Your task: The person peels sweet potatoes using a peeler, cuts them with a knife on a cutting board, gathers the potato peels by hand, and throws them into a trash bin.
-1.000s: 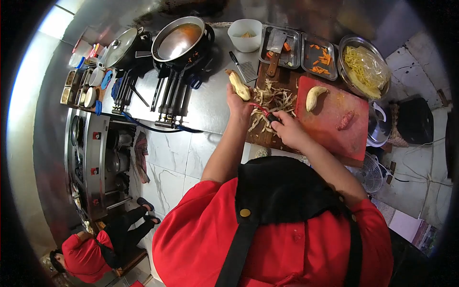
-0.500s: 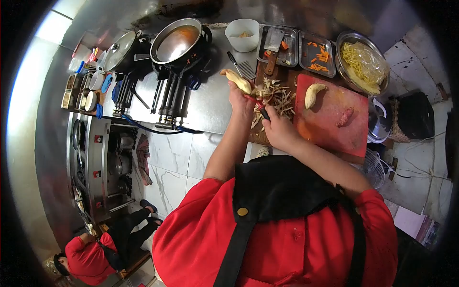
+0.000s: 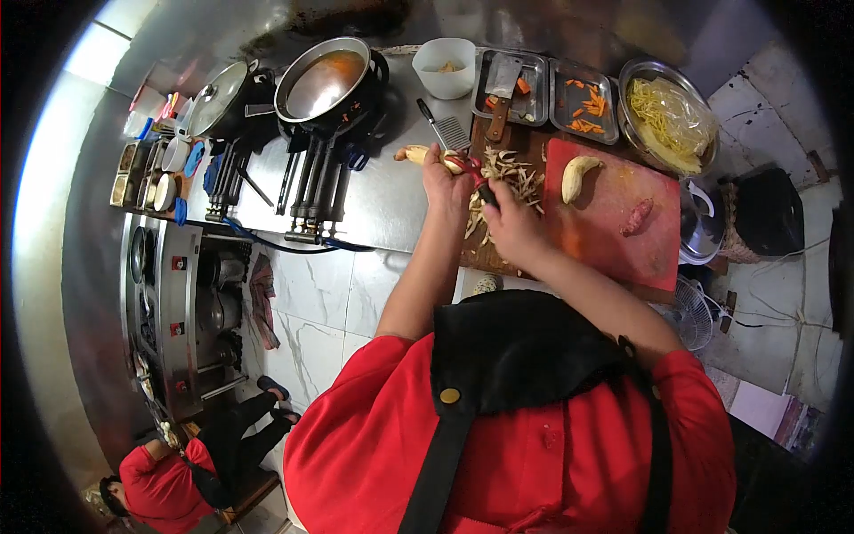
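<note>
A pale, partly peeled root [image 3: 412, 154] is held in my left hand [image 3: 444, 184], with its brown tip pointing left. My right hand [image 3: 511, 218] is closed on the black handle of a red peeler [image 3: 472, 171], whose head touches the root's right end. Peelings [image 3: 513, 174] lie in a heap on the wooden board [image 3: 485, 255] just beyond my right hand. On the red cutting board [image 3: 594, 242] rest another pale peeled root [image 3: 580, 177] and a reddish root [image 3: 637, 216].
Behind are a crinkle cutter [image 3: 451, 131], a white tub [image 3: 444, 68], a cleaver [image 3: 501, 105] over a tray, a tray of carrot pieces [image 3: 583, 100] and a bowl of yellow strips [image 3: 669, 116]. A pan [image 3: 322, 80] sits left. A person [image 3: 167, 481] sits lower left.
The held root has turned from slanting upward to lying nearly level, pointing left. My right hand and the peeler have moved left and up, up against the root's end.
</note>
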Action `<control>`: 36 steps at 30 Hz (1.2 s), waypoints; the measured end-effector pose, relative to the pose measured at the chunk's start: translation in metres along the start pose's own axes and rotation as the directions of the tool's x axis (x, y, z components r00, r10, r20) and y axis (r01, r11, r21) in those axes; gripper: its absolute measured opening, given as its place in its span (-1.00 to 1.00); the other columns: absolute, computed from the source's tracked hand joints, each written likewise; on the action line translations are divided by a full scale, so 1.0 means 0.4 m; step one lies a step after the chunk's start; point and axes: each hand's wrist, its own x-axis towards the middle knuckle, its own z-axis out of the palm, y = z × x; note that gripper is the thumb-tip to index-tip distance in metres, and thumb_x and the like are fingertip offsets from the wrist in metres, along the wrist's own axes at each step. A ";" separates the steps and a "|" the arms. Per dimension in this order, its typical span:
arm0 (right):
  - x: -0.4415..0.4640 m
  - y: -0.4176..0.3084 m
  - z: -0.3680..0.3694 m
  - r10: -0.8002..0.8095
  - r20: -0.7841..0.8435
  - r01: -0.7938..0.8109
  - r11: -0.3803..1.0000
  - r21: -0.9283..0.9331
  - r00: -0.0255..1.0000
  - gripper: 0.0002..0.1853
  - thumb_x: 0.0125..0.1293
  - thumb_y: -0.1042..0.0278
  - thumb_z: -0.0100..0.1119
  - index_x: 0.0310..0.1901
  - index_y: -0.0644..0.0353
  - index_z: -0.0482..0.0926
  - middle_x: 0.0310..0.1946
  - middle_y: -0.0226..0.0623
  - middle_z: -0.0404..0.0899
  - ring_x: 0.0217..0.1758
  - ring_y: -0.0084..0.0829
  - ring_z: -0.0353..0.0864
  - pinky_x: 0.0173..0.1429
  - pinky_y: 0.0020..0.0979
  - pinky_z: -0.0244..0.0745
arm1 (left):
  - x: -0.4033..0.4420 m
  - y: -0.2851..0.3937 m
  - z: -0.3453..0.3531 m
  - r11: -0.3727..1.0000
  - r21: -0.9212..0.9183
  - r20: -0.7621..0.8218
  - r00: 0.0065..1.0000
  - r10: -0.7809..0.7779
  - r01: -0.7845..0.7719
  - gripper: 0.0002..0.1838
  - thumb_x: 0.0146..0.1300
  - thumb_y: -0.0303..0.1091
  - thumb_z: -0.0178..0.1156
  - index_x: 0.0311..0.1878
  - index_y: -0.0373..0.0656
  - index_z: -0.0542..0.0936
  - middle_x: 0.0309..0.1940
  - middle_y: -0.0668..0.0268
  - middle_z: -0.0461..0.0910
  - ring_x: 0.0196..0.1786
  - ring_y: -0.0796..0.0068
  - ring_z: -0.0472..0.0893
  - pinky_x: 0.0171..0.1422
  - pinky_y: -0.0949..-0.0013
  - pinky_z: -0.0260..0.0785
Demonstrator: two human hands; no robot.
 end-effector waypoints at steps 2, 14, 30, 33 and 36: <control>-0.014 0.007 0.007 -0.047 -0.003 0.047 0.999 -0.010 0.999 -0.59 0.34 0.23 -0.05 0.19 0.10 0.24 -0.28 0.14 0.56 -0.24 0.13 0.56 -0.16 -0.03 0.44 | 0.000 0.004 -0.008 0.997 0.072 0.026 1.000 -0.018 0.016 -0.68 0.33 -0.07 0.03 -0.21 -0.17 0.33 -0.42 0.24 0.44 -0.45 0.34 0.48 -0.32 0.29 0.49; -0.048 0.020 0.001 -0.201 -0.033 0.204 0.973 0.112 0.979 -0.55 0.33 0.25 -0.03 0.21 0.19 0.22 -0.27 0.18 0.55 -0.17 0.15 0.55 -0.09 -0.02 0.44 | 0.036 0.026 -0.021 0.985 -0.172 0.214 0.976 0.045 -0.008 -0.66 0.37 -0.05 -0.02 -0.19 -0.18 0.33 -0.37 0.23 0.47 -0.36 0.31 0.51 -0.26 0.31 0.49; -0.041 -0.013 -0.029 -0.015 0.166 0.013 1.000 0.010 0.986 -0.56 0.32 0.26 0.01 0.20 0.12 0.23 -0.30 0.12 0.56 -0.22 0.10 0.57 -0.18 -0.09 0.44 | 0.037 0.029 -0.018 0.994 -0.099 0.300 0.954 -0.022 0.055 -0.58 0.39 -0.07 -0.15 -0.28 -0.29 0.43 -0.44 0.16 0.50 -0.30 0.26 0.54 -0.14 0.19 0.49; -0.041 0.010 -0.019 -0.110 0.019 0.108 0.990 0.089 0.994 -0.57 0.33 0.28 0.00 0.20 0.12 0.24 -0.32 0.10 0.57 -0.23 0.09 0.58 -0.18 -0.09 0.44 | 0.031 0.032 -0.021 0.996 -0.082 0.292 0.956 -0.021 0.047 -0.53 0.39 -0.03 -0.20 -0.28 -0.31 0.43 -0.42 0.17 0.50 -0.30 0.26 0.53 -0.13 0.16 0.45; -0.028 -0.005 -0.028 -0.156 -0.123 0.174 0.973 0.152 0.980 -0.58 0.32 0.27 -0.01 0.17 0.15 0.25 -0.34 0.13 0.56 -0.23 0.12 0.57 -0.18 -0.05 0.43 | 0.039 0.029 -0.026 0.992 -0.100 0.371 0.928 -0.031 0.073 -0.52 0.38 0.01 -0.24 -0.30 -0.25 0.45 -0.41 0.17 0.51 -0.30 0.26 0.53 -0.15 0.16 0.39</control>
